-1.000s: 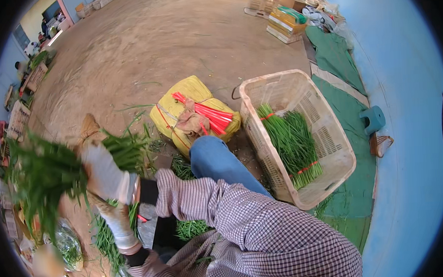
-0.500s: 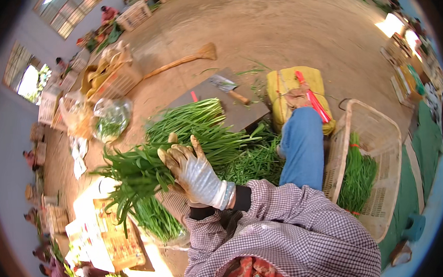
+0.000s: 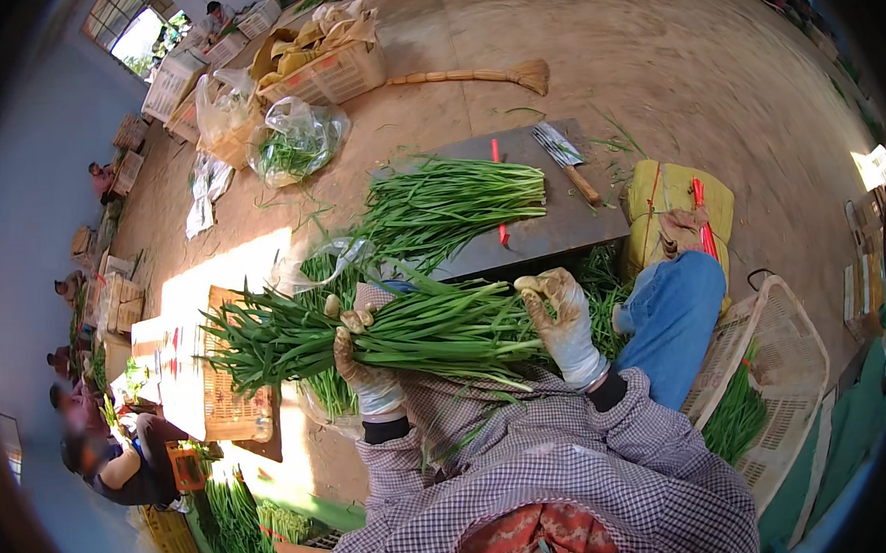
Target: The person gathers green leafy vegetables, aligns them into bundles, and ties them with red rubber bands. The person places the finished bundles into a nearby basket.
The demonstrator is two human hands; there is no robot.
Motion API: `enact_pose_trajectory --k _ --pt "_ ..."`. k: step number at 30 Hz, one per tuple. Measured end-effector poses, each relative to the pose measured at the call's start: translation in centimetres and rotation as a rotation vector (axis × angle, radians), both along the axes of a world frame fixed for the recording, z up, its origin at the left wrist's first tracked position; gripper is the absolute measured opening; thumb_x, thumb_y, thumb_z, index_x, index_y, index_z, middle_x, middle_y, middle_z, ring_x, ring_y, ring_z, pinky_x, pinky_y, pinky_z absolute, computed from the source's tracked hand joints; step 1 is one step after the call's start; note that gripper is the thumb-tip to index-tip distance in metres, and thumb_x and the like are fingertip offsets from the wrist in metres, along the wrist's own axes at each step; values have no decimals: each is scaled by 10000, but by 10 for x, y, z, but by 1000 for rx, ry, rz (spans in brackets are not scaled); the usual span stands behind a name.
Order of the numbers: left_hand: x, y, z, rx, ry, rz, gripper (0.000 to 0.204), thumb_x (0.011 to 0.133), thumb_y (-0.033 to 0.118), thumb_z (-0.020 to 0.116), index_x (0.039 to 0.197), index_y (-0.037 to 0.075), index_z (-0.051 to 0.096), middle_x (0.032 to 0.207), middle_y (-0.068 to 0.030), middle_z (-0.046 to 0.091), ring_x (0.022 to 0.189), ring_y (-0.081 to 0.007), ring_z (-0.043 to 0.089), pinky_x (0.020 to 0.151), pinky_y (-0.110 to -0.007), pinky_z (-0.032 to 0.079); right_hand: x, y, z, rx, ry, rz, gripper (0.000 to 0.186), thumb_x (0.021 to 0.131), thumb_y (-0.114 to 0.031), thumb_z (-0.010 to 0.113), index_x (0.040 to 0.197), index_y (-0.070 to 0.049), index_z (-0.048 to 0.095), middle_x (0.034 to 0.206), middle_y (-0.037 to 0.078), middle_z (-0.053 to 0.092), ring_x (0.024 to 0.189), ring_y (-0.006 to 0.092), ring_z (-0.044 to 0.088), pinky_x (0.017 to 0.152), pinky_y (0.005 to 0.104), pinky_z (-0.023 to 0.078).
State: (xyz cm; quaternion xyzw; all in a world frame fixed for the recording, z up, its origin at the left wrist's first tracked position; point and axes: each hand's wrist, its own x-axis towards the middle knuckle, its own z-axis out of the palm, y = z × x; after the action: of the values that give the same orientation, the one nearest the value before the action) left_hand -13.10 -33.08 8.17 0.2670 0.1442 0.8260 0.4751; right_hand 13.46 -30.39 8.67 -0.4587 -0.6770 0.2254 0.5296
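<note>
A long bunch of garlic chives [image 3: 436,327] lies sideways over my lap, leafy tips to the left and pale stem ends to the right. My left hand [image 3: 364,366], in a stained white glove, is closed around its middle. My gloved right hand [image 3: 569,325] has its fingers curled at the stem ends; the exact grip there is partly hidden. Just beyond, a second pile of chives [image 3: 459,196] rests on a dark board [image 3: 531,234] over a red tie strip [image 3: 497,152]. A knife [image 3: 565,160] with a wooden handle lies beside that pile.
At right are a yellow bundle [image 3: 649,191] with red strips and a plastic crate [image 3: 793,358] holding tied chives. A broom [image 3: 483,75], a filled crate [image 3: 327,74] and a clear bag of greens [image 3: 301,139] stand far left. A person [image 3: 122,459] sits at left.
My hands were close together at the leafy end; now they are apart, the right at the stem ends. The bunch lies level across my lap. The view has shifted toward the left.
</note>
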Motion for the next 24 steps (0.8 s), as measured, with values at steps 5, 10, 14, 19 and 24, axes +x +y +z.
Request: enact_pose_trajectory --k 5,10,14,19,24 --pt "-5 -3 -9 43 136 -5 526 877 148 567 1348 -3 390 826 -37 479 861 -190 483 1004 -387 367 -24 25 17 -1 -160 307 366 838 -308 666 1110 -68 616 941 60 598 933 268 556 900 397 400" --pt "9 -16 35 -76 30 115 637 866 197 571 1407 3 298 942 -43 501 982 -208 497 1036 -393 350 -42 14 1 271 -518 236 256 768 -207 663 1019 -159 650 885 20 593 932 224 548 970 395 354" --pt "-21 -23 14 -12 -12 138 658 864 211 577 1418 12 282 959 -32 494 980 -187 492 1039 -373 356 -27 -3 -18 225 -419 243 213 786 -166 660 995 -135 633 914 62 587 913 273 551 918 431 407" --pt "-36 -23 -2 183 -198 19 401 838 148 584 1194 -6 482 770 9 453 768 -125 466 932 -330 390 -7 -16 -37 -463 387 231 191 862 -187 639 968 -32 604 916 110 587 805 301 597 766 372 486" --pt "-54 -21 -15 248 -399 13 589 777 92 589 1325 -47 422 719 -12 490 687 -142 485 889 -344 377 62 -9 -60 -318 -998 62 168 775 -232 690 805 -67 687 829 124 633 760 275 630 676 384 489"
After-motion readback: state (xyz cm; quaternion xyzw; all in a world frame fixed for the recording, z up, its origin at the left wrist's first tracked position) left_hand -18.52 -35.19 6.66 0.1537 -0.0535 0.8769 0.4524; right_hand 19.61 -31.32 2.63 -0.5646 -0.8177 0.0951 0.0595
